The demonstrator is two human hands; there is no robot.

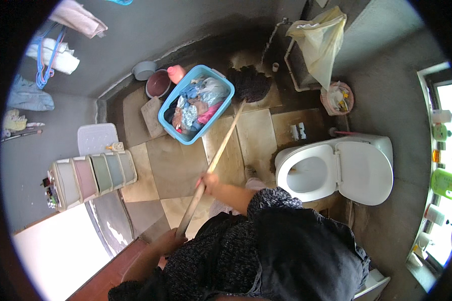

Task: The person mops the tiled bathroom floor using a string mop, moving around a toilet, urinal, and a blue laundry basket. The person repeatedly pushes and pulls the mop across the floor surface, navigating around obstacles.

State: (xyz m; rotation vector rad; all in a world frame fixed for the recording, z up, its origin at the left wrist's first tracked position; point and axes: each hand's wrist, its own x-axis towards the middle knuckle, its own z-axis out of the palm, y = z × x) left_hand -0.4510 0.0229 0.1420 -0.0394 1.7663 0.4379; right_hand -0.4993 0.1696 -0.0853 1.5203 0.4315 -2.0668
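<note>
My right hand (210, 183) grips the wooden handle (225, 140) of a mop partway along it. Lower down, near my body, my left hand (170, 240) holds the upper part of the same handle. The dark mop head (250, 83) lies spread on the tiled floor, close to the wall with a tap. Beside it, to the left, stands a blue plastic tub (226, 81) holding crumpled clothes (190, 113). My foot (251, 172) shows between the handle and a white toilet (309, 173) whose lid is up.
A pink wastebasket (326, 103) with paper in it stands near the toilet. Behind the tub are a reddish basin (158, 83), a grey basin (144, 70) and a pink bottle (176, 74). A plastic drawer unit (94, 177) is at left. A yellowish plastic bag (320, 41) hangs by the pipe.
</note>
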